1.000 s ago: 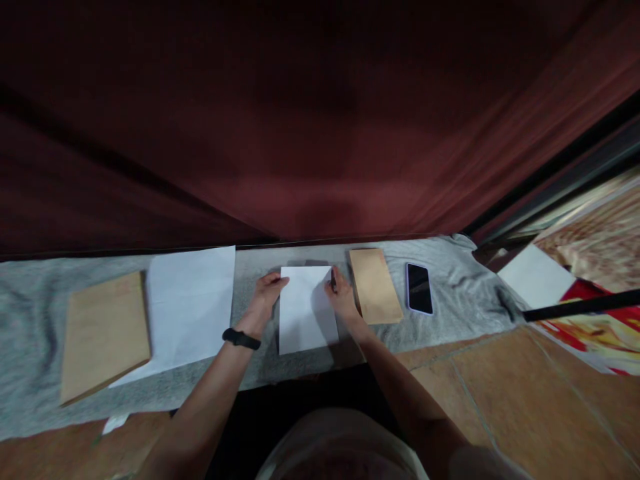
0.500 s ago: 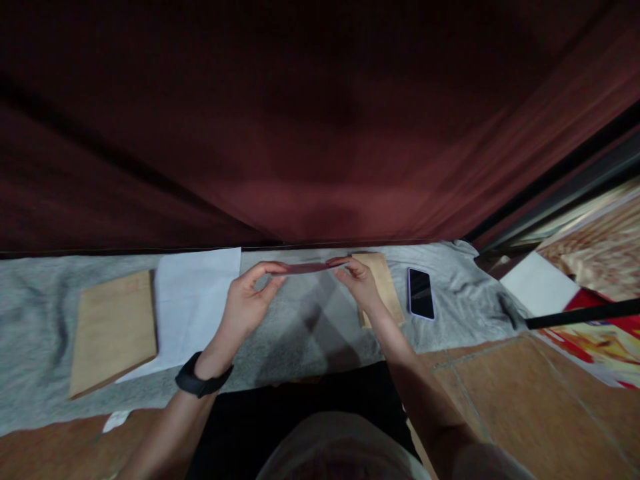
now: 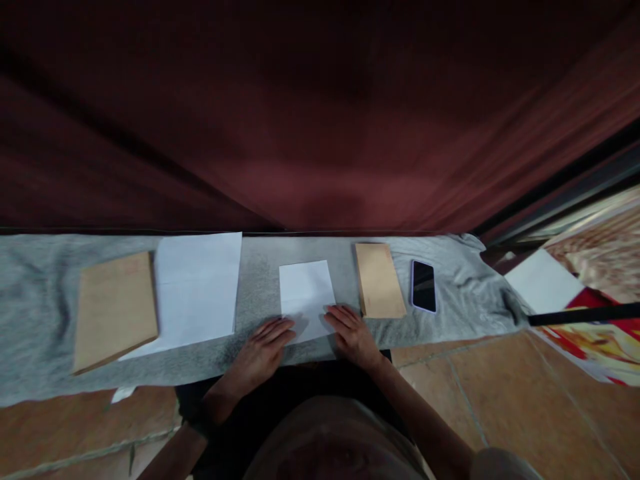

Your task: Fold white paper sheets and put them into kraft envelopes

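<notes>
White folded sheet [image 3: 306,290], centre frame, held down at its near edge by two flat hands.
Terracotta floor tiles [image 3: 500,393] run along the bottom. Just above them, left hand [image 3: 263,347] and right hand [image 3: 353,333] lie palms down, fingers stretched, pinching nothing. Left fingertips rest on the sheet's lower-left corner, right fingers on its lower-right. The sheet sits on a grey cloth [image 3: 40,267] that spans the frame's middle band. To its right are a small brown envelope [image 3: 379,280] and then a dark phone [image 3: 423,285], each apart. To its left is a larger white paper [image 3: 197,287], with a big brown envelope [image 3: 114,310] overlapping its left edge. Beyond, a maroon curtain [image 3: 320,120] fills the whole top.
</notes>
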